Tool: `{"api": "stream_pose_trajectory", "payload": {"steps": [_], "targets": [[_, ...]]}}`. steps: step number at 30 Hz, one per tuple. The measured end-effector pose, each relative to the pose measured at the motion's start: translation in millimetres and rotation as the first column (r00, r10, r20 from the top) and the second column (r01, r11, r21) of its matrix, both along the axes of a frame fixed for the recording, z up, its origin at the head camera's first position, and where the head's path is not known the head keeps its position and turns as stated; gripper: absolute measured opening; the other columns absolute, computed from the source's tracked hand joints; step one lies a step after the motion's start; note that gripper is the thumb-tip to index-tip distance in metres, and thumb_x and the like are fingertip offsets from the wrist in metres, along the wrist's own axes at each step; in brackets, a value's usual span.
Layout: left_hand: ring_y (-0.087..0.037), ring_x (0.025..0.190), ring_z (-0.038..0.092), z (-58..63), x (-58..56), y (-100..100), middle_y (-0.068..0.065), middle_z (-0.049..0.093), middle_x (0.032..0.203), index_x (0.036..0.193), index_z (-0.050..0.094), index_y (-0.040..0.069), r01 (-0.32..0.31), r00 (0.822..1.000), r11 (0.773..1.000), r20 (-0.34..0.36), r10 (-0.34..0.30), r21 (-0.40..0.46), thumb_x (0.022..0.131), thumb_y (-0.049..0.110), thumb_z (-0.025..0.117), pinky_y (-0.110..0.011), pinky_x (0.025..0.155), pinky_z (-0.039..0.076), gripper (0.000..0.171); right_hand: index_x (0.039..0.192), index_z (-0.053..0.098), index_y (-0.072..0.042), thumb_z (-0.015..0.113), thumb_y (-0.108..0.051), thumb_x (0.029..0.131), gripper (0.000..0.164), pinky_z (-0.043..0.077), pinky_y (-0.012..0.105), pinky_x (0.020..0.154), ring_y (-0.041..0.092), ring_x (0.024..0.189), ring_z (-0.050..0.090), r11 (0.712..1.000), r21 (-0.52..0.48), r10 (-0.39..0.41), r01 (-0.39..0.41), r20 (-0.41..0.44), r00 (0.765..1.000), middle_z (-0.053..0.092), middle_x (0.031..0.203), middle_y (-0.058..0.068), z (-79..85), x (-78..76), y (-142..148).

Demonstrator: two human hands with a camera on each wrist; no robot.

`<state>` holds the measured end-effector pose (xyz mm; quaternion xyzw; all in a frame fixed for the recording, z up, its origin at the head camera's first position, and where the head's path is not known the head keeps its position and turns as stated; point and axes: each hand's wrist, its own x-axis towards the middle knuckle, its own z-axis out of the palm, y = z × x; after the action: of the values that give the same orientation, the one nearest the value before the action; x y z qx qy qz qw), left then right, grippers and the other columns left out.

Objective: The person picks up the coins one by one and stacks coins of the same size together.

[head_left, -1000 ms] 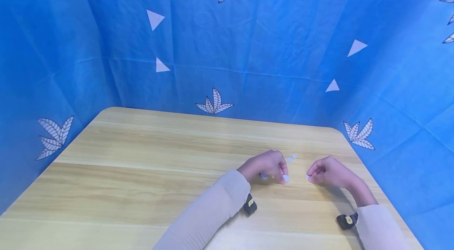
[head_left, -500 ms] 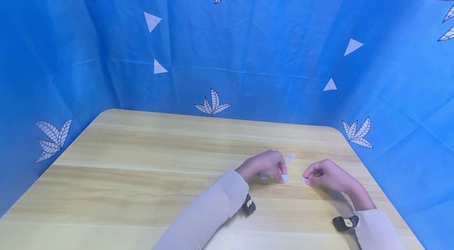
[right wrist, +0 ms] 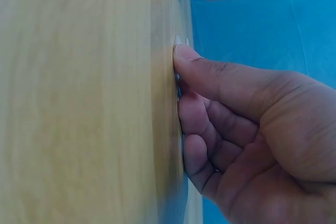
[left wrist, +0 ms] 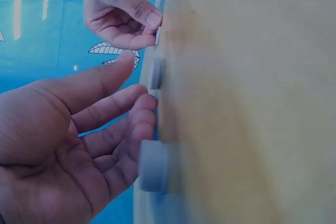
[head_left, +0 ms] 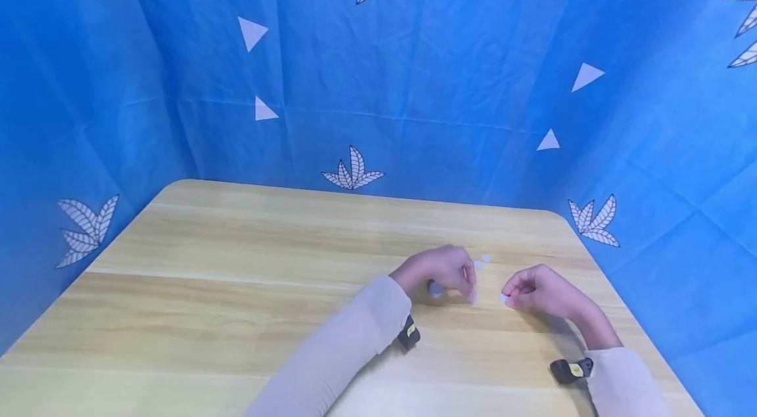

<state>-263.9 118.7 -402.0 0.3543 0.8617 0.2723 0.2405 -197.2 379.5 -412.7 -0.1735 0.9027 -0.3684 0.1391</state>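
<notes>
My right hand (head_left: 547,292) pinches a small pale disc (head_left: 503,297) between thumb and fingers, low over the wooden table. In the left wrist view, that disc (left wrist: 157,35) shows as a thin edge at the fingertips. My left hand (head_left: 443,270) hovers to the left, with its thumb apart from loosely bent fingers. Just beyond those fingertips stands a small grey disc-shaped piece (left wrist: 156,73); whether it is one disc or a stack, I cannot tell. A thicker grey round piece (left wrist: 154,166) stands beside the left fingers, seen in the head view as a dark round piece (head_left: 434,288) under the hand.
Two more pale discs (head_left: 486,258) lie on the wooden table (head_left: 236,312), behind and between the hands. Blue cloth (head_left: 378,75) with leaf and triangle prints hangs around the back and sides. A black wrist camera (head_left: 409,333) sits under the left cuff.
My right hand has shifted a little left with its disc. My left thumb and fingers have come off the pale disc they held, and the hand has drawn slightly up and left.
</notes>
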Motion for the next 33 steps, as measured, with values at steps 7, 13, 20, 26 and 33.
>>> {"api": "stream_pose_trajectory", "payload": {"steps": [7,13,20,26,33], "targets": [[-0.009,0.085,0.059,14.9,-14.5,5,0.011,0.068,0.098,0.09,0.075,0.021,-0.013,0.996,1.0,-0.085,0.011,-0.028,0.096,0.027,0.074,-0.025,0.074,0.05,0.008,0.1,0.075,-0.004,0.079,-0.008,0.088,0.013,0.055,0.024,0.077,0.011,0.082,0.067,1.0,-0.02,-0.005,0.005,-0.001,1.0,0.075,0.09,0.003,-3.0,-2.5,2],[-0.009,0.098,0.063,13.5,-37.1,14,0.005,0.072,0.105,0.102,0.077,0.012,0.012,0.987,1.0,-0.161,-0.014,-0.014,0.096,0.015,0.074,-0.021,0.082,0.051,0.008,0.099,0.076,-0.005,0.079,-0.008,0.088,0.012,0.055,0.025,0.076,0.011,0.081,0.067,1.0,-0.014,0.004,-0.004,-0.019,1.0,0.075,0.089,0.002,-4.1,-3.5,1],[-0.008,0.088,0.061,-4.9,-49.1,24,0.006,0.069,0.095,0.098,0.076,0.013,-0.023,0.995,0.998,-0.095,0.028,0.05,0.089,0.013,0.081,-0.019,0.076,0.05,0.01,0.099,0.076,-0.004,0.078,-0.007,0.087,0.013,0.056,0.025,0.076,0.013,0.082,0.068,1.0,-0.017,-0.013,0.013,0.004,1.0,0.075,0.089,0.003,-3.7,0.4,2],[-0.007,0.085,0.062,-13.2,-51.9,31,0.007,0.07,0.093,0.102,0.076,0.013,0.008,0.997,0.998,-0.074,-0.004,0.058,0.089,0.018,0.082,-0.018,0.073,0.05,0.016,0.1,0.076,-0.004,0.078,-0.006,0.087,0.012,0.056,0.025,0.077,0.012,0.082,0.068,1.0,-0.019,-0.004,0.003,-0.008,1.0,0.075,0.089,0.002,-5.1,2.7,4],[-0.007,0.083,0.06,-10.9,-48.5,34,0.008,0.068,0.091,0.101,0.074,0.015,-0.003,0.995,1.0,-0.1,0.005,0.023,0.091,0.018,0.08,-0.018,0.071,0.048,0.012,0.098,0.076,-0.004,0.077,-0.006,0.088,0.011,0.057,0.025,0.076,0.012,0.081,0.068,1.0,-0.026,0.006,-0.007,-0.027,1.0,0.075,0.089,0.003,-4.2,-0.3,2]]}}
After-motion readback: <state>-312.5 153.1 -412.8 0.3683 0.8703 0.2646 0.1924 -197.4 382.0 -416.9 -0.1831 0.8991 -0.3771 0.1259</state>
